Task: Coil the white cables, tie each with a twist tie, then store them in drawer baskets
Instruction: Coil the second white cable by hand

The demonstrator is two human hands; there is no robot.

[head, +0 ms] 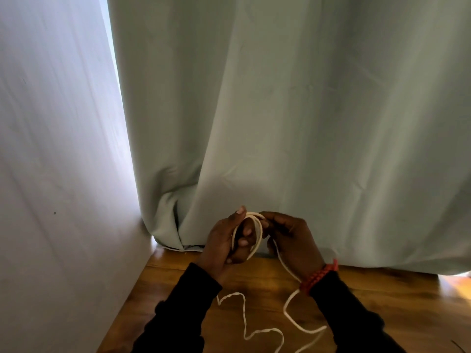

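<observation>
A: What do we see at the lower middle of the frame?

B: We see the left hand [224, 240] holding a small coil of white cable [258, 234] just above the wooden tabletop [254, 284]. Its grip is curled around the loops, thumb up along the near side, fingertips showing through the ring.

A: And the right hand [290, 238]?

B: We find it touching the coil's right edge, its grip pinching the cable where the strand leaves the loops. A red braided bracelet [318, 275] sits on that wrist, and both arms wear black sleeves [356, 319].

A: Where does the rest of the cable go?

B: From the right hand it drops past the bracelet to the tabletop, bends toward the lower right, then wanders in loose kinks across the wood between the two sleeves, toward the bottom edge of the frame. One free end lies near the left sleeve.

A: What stands behind?

B: We see a pale green curtain [305, 110] filling the upper middle and right, its hem resting at the tabletop's far edge, and a white wall [51, 149] along the left.
</observation>
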